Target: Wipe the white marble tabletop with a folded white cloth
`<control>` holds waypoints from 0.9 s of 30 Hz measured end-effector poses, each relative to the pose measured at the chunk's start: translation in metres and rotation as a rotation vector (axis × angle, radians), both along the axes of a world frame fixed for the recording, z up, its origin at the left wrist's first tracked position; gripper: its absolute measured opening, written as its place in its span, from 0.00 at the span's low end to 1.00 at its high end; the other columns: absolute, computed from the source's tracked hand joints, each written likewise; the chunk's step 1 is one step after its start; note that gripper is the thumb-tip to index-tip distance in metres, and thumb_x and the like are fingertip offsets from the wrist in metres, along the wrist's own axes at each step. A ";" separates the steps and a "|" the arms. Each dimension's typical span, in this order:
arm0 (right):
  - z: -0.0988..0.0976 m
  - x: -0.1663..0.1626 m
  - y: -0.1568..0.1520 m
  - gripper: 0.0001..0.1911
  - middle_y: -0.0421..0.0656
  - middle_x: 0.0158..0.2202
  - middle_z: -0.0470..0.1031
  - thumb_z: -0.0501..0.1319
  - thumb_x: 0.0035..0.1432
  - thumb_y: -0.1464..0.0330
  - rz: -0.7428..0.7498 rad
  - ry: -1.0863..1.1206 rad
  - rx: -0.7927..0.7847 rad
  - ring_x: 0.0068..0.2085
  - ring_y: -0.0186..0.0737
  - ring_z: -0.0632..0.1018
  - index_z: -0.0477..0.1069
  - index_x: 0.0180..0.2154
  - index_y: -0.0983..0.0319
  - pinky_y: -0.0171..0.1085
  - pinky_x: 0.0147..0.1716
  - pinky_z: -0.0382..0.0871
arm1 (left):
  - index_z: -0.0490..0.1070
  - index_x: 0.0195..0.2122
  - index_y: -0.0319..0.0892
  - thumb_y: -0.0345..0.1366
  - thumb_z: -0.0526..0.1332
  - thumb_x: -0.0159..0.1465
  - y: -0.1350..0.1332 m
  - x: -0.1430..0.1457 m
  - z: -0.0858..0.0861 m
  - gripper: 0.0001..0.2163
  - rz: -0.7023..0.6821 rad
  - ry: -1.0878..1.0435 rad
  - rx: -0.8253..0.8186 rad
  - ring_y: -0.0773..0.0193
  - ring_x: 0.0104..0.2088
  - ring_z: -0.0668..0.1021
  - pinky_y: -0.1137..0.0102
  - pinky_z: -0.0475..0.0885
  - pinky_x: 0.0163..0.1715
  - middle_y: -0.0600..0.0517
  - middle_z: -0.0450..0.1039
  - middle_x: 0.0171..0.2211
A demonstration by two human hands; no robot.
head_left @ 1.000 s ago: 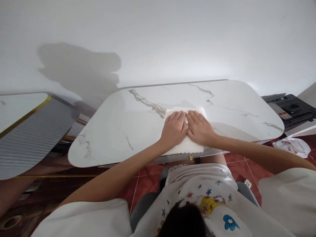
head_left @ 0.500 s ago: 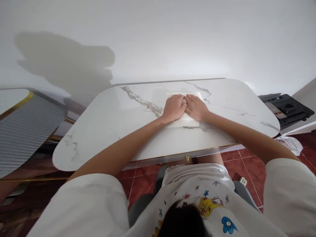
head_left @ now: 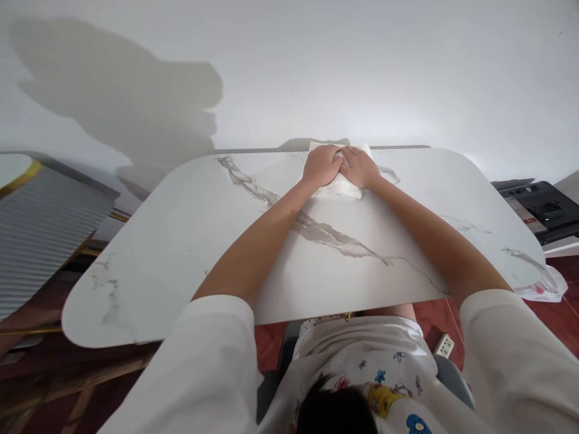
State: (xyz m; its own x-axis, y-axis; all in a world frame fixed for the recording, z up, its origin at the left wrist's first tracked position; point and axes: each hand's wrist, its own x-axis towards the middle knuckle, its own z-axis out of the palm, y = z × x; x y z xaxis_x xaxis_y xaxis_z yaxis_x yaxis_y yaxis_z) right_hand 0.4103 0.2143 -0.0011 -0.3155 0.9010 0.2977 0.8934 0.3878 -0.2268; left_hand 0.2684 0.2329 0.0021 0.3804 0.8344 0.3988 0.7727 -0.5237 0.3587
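White, thin and creased, a cloth (head_left: 340,190) lies on the marbled table (head_left: 158,241) beneath both hands, its far side reaching the back edge; whether it touches the wall (head_left: 294,72) beyond the fingers, I cannot tell. The left hand (head_left: 322,166) and the right hand (head_left: 360,167) rest side by side on it, palms down and opened out fairly flat, thumbs close together; neither seems to grip it.

It should be light and limp, apt to bunch up or slide on the smooth tabletop. If it is paper rather than fabric, which is unclear, it could tear easily. Broad, even pressure over its middle suits it; for lifting, the loose near edge between the wrists looks easiest to pinch. Well apart from the right hand, on its outer side, sits a black case (head_left: 545,208).
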 end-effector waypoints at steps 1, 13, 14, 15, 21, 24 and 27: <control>-0.001 0.001 0.006 0.31 0.56 0.65 0.61 0.44 0.66 0.61 0.006 0.008 0.012 0.66 0.53 0.61 0.60 0.62 0.74 0.50 0.65 0.51 | 0.72 0.52 0.44 0.33 0.49 0.64 0.004 0.000 0.000 0.18 0.005 0.003 -0.004 0.53 0.54 0.72 0.59 0.63 0.58 0.47 0.74 0.53; 0.000 0.003 0.036 0.29 0.53 0.65 0.62 0.43 0.67 0.62 -0.028 -0.036 0.019 0.66 0.50 0.62 0.61 0.62 0.71 0.47 0.65 0.52 | 0.75 0.46 0.45 0.33 0.47 0.65 0.030 0.007 0.004 0.17 0.045 0.013 -0.015 0.53 0.51 0.75 0.61 0.66 0.53 0.47 0.77 0.48; 0.001 0.003 0.035 0.28 0.53 0.65 0.63 0.43 0.67 0.63 -0.031 -0.034 0.021 0.65 0.49 0.63 0.62 0.61 0.71 0.46 0.64 0.53 | 0.75 0.46 0.45 0.33 0.47 0.65 0.030 0.007 0.005 0.17 0.050 0.019 -0.013 0.53 0.50 0.76 0.61 0.67 0.52 0.47 0.77 0.48; 0.003 0.003 0.034 0.27 0.53 0.64 0.64 0.43 0.67 0.64 -0.034 -0.032 0.023 0.65 0.49 0.64 0.63 0.61 0.71 0.45 0.64 0.54 | 0.75 0.46 0.45 0.33 0.47 0.65 0.030 0.007 0.005 0.17 0.055 0.027 -0.012 0.53 0.50 0.76 0.61 0.67 0.52 0.47 0.77 0.48; 0.008 0.002 0.019 0.28 0.57 0.65 0.62 0.46 0.67 0.65 -0.043 -0.030 -0.004 0.66 0.50 0.62 0.60 0.62 0.75 0.44 0.65 0.51 | 0.73 0.51 0.42 0.32 0.47 0.66 0.021 0.007 0.003 0.19 0.062 0.061 0.011 0.55 0.54 0.74 0.62 0.65 0.55 0.45 0.75 0.53; 0.007 0.000 0.006 0.29 0.57 0.65 0.61 0.46 0.67 0.65 -0.031 -0.020 -0.011 0.66 0.52 0.61 0.59 0.63 0.76 0.46 0.65 0.51 | 0.72 0.53 0.40 0.32 0.46 0.66 0.009 0.005 0.004 0.19 0.034 0.082 0.021 0.54 0.54 0.73 0.61 0.65 0.56 0.45 0.75 0.53; 0.005 -0.003 -0.010 0.28 0.58 0.66 0.60 0.46 0.66 0.66 -0.052 -0.014 -0.004 0.66 0.53 0.60 0.60 0.62 0.76 0.47 0.65 0.51 | 0.72 0.52 0.41 0.32 0.46 0.66 -0.008 0.001 0.006 0.19 -0.006 0.093 0.038 0.54 0.54 0.73 0.61 0.65 0.56 0.45 0.75 0.52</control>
State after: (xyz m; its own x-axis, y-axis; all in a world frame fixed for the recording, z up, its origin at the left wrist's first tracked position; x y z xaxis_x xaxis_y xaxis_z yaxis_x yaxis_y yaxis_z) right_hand 0.4070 0.2041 0.0043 -0.2725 0.9175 0.2896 0.9153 0.3400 -0.2159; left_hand 0.2698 0.2252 0.0078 0.4218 0.8170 0.3932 0.7988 -0.5400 0.2652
